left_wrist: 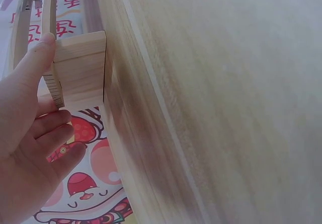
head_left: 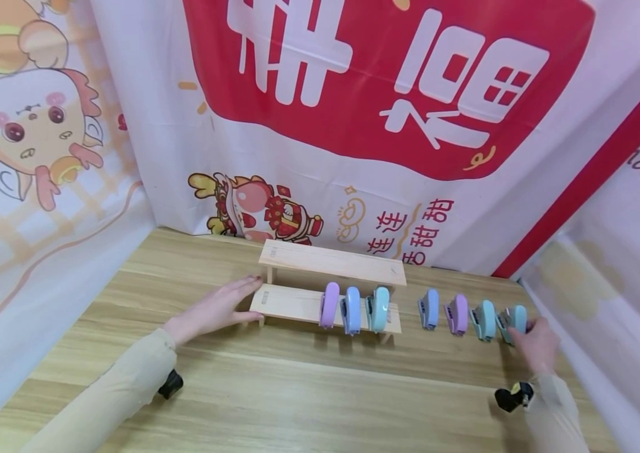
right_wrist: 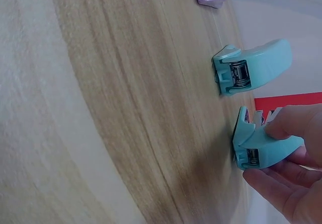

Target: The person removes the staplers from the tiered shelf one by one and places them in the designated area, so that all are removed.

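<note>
**Sleeves (head_left: 122, 384) Flank Rack (head_left: 292, 302) and Stapler Row**

Pale sleeves foremost, a person works at a wood-grain table (head_left: 320, 402), one arm extending to the two-tier rack's left end, the other well to its right. The left hand (head_left: 218, 308) grips the rack by that end, thumb on the lower tier's front edge, index finger on the far side, the other fingers loosely bent. Well right of the rack, the right hand (head_left: 537, 346) pinches the teal end stapler (head_left: 518, 318) between thumb and fingers; whether its base touches the table is hard to tell. On the right part of the rack's lower tier stand, from the left, a purple stapler (head_left: 329, 304), a blue stapler (head_left: 353, 309) and a teal stapler (head_left: 379, 308). Just right of the rack, a row on the table runs outward: second blue stapler (head_left: 430, 307), second purple stapler (head_left: 458, 313), second teal stapler (head_left: 486, 319), then the gripped one. Behind the rack hangs a white cloth (head_left: 173, 163) with a red panel (head_left: 354, 135).
</note>
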A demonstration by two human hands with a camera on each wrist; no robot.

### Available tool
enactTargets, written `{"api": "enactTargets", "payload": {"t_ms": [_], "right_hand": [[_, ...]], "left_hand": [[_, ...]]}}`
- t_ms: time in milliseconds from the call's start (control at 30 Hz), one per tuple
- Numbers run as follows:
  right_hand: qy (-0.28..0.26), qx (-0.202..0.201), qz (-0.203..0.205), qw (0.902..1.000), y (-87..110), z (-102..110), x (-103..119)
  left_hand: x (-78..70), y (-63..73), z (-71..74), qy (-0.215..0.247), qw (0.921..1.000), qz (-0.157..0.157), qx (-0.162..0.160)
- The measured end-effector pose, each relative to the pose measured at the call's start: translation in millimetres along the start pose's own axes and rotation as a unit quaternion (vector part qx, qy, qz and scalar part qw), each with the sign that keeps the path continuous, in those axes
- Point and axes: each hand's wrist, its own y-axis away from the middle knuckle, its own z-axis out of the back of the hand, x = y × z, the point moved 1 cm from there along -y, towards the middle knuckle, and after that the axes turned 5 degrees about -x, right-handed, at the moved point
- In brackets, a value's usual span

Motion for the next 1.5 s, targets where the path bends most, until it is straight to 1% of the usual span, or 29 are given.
{"api": "enactTargets", "payload": {"t_ms": [433,700,800,933,1100,1200,1333,1500], "right_hand": [[0.0,-0.004,-0.006,1.0,3.2,6,-1],[0.009,0.014,-0.013,0.9998,8.0,11,1],[0.008,0.005,-0.002,0.9999,11.6,14,2],[0.005,-0.023,0.018,0.9996,15.9,20,4],[0.002,-0.042,0.024,0.9988,20.6,28,8],[0.001,-0.048,0.029,0.9984,25.1,32,14],[-0.004,-0.058,0.055,0.9968,33.0,35,26],[-0.013,-0.058,0.076,0.9953,44.5,32,43]], "left_hand": [[-1.1,-2.0,-1.1,-0.003,1.0,-0.008,-0.001],[-0.8,-1.7,-3.1,-0.002,0.9999,-0.014,-0.009],[-1.0,-0.8,-2.7,-0.004,0.9997,-0.019,-0.016],[-1.1,0.1,-1.5,-0.003,0.9995,-0.023,-0.021],[-0.1,0.6,-0.9,-0.005,0.9997,-0.017,-0.014],[0.8,0.4,-0.7,-0.004,0.9999,-0.012,-0.009],[1.0,0.2,0.1,0.001,0.9999,-0.009,-0.005],[1.8,0.3,-0.8,-0.005,0.9997,-0.02,-0.013]]}}
